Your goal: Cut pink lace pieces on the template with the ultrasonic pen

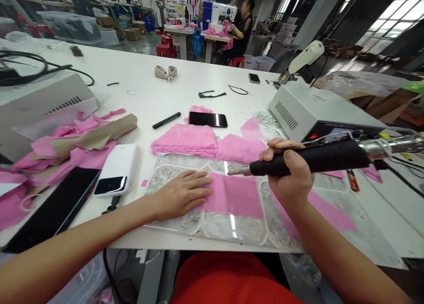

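Observation:
My right hand [291, 171] is wrapped round a black-handled tool [318, 157] with a metal blade tip and a thick metal-sheathed cable end. Its tip lies at the top edge of a pink fabric piece [235, 198]. That fabric is on a clear plastic sheet [233, 233] with rounded sections. My left hand [183, 193] rests flat, fingers stretched out, its fingertips on the fabric's left edge. Just beyond are a stack of pink lace-edged fabric [185, 138] and a second pink fabric stack [240, 148].
A phone [208, 119] and a black pen [166, 120] lie beyond the stacks. At left are a white power bank [117, 169] and pink scraps [73, 140]. A grey control box [324, 112] stands at right. A person [243, 28] sits at a sewing machine [218, 14] farther back.

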Demonstrator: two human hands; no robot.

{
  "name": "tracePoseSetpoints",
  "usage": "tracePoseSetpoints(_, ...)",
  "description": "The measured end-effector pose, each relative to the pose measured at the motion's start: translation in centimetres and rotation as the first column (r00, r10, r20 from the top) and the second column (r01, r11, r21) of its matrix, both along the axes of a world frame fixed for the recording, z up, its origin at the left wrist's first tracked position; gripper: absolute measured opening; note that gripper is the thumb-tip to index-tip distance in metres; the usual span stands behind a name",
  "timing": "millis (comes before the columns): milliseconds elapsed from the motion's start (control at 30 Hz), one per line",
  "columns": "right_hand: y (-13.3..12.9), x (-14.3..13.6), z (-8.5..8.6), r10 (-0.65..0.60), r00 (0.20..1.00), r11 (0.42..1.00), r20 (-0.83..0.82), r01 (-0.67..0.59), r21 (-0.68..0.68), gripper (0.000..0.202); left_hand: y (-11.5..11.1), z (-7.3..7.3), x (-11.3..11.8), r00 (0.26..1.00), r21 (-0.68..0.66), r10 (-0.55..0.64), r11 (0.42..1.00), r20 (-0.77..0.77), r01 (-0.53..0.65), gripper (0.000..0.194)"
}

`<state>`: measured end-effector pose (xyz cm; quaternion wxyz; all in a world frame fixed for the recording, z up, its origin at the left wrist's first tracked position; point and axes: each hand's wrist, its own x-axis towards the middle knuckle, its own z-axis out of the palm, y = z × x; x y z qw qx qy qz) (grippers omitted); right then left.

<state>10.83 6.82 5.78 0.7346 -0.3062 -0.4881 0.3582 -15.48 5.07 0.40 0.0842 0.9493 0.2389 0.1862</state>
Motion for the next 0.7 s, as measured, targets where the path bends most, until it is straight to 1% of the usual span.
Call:
tracePoseSetpoints(100,0.0,-0.4,-0.2,0.030,0.999,0.999,0.017,-0.030,-0.013,0.016,-0.2,0.0,0.0,0.999,-0.019,0.012,1.000,-0.033,-0.013,0.034)
tracePoseSetpoints(267,0.3,-1.6,-0.4,0.082,0.996,0.997,0.029,-0.082,-0.011,0.016,-0.3,-0.1,0.1,0.999,0.001,0.005,1.000,-0.051,-0.005,0.035)
tracePoseSetpoints(400,0.7,-2.4,-0.7,0.090,0.996,0.996,0.029,-0.090,0.011,0.014,-0.3,-0.1,0.2,0.999,0.022,0.000,1.000,-0.045,0.001,0.035)
tracePoseSetpoints(700,0.9,-2.8,-1.4,0.101,0.994,0.995,0.029,-0.100,-0.028,0.018,-0.3,-0.2,0.3,0.999,0.001,-0.002,1.000,-0.034,0.002,0.036)
